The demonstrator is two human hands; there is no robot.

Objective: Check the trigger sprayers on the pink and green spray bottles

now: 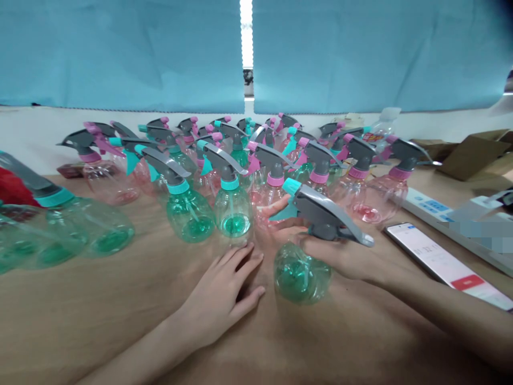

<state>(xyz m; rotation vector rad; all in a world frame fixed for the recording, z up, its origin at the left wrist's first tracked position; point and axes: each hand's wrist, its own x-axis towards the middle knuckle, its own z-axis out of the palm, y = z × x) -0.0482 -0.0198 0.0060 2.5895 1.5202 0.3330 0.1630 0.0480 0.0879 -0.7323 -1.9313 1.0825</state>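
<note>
My right hand [320, 251] grips a green spray bottle [301, 275] around its neck, under the grey trigger head with a teal nozzle; the bottle stands on the wooden table [100, 321] in front of me. My left hand [222, 294] lies flat on the table just left of that bottle, fingers stretched out and slightly apart, holding nothing. Right behind both hands stand a green bottle [233, 211] and a pink bottle [272, 192] from a larger group.
Several green and pink spray bottles [188, 208] crowd the table's back half. More green ones [80, 230] lie at the left edge. A phone [444, 264] with a lit screen lies at the right, beside a white box [460, 219] and cardboard [473, 152]. Blue curtains hang behind.
</note>
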